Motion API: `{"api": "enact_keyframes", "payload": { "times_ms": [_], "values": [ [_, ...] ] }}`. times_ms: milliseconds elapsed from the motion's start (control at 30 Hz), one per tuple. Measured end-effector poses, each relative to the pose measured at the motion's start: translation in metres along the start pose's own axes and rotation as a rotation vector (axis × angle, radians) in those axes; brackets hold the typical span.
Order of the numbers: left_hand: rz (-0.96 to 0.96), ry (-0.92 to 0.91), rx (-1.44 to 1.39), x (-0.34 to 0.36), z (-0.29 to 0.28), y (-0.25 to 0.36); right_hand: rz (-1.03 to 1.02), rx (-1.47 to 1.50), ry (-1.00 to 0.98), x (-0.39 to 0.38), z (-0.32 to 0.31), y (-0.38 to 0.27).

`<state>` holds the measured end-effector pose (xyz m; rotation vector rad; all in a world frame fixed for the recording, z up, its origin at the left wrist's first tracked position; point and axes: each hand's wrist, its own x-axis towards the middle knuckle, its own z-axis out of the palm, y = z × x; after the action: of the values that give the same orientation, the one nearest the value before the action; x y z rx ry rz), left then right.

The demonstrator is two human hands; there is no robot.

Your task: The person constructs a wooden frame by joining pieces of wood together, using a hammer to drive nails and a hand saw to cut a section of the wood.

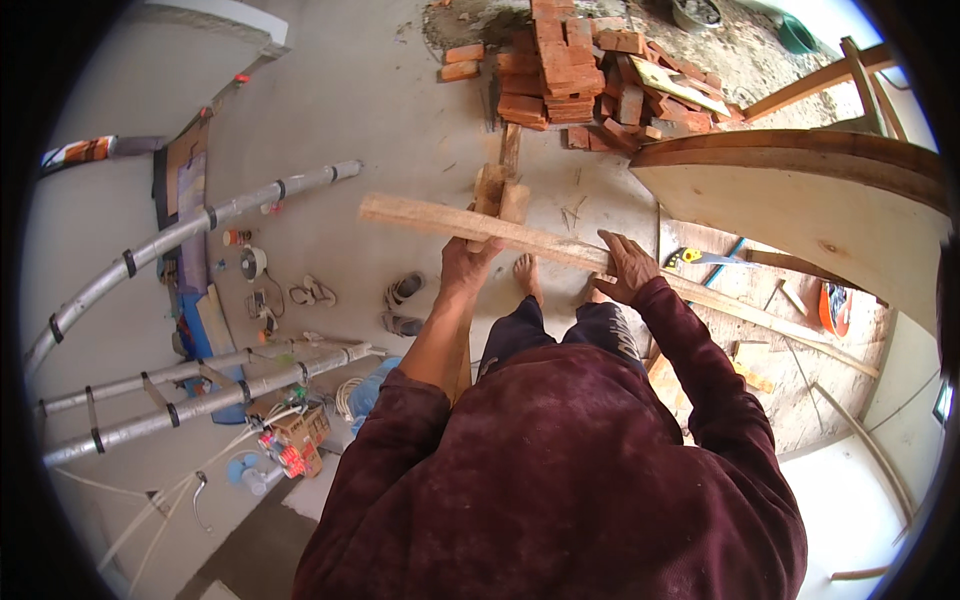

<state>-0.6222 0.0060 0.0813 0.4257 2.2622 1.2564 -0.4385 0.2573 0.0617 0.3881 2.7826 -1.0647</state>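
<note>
A long, pale wooden beam (430, 214) stretches across in front of me, slanting down from the left toward the lower right. Near its left part, my left hand (470, 265) is closed on the beam from the near side, its fingertips partly hidden. Farther right, my right hand (630, 268) straddles the beam from above, with the thumb at the near edge and fingers over the far edge. Just beyond my left hand are short wooden blocks (490, 188), next to or under the beam; their contact with it is hard to make out. My bare feet (528, 278) are on the floor below.
Red bricks (560, 65) are piled ahead. A curved wooden panel (800, 185) stands at right, above a yellow-handled handsaw (690, 256) and loose boards. An aluminium ladder (200, 400) lies at left, with sandals (405, 290), a cardboard box (300, 425) and cables nearby.
</note>
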Motion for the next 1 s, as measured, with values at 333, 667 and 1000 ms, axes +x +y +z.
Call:
{"api": "enact_keyframes", "payload": {
  "times_ms": [333,667,1000],
  "values": [
    [-0.104,0.042,-0.134,0.002,0.001,0.002,-0.423,0.537,0.149,0.034,-0.121,-0.164],
    [-0.020,0.112,-0.278,0.012,0.018,-0.047,-0.785,0.837,0.512,-0.056,-0.256,-0.203],
    [-0.065,0.119,-0.184,0.014,0.022,-0.017,-0.763,0.869,0.714,-0.089,-0.269,-0.182]
  ]
}}
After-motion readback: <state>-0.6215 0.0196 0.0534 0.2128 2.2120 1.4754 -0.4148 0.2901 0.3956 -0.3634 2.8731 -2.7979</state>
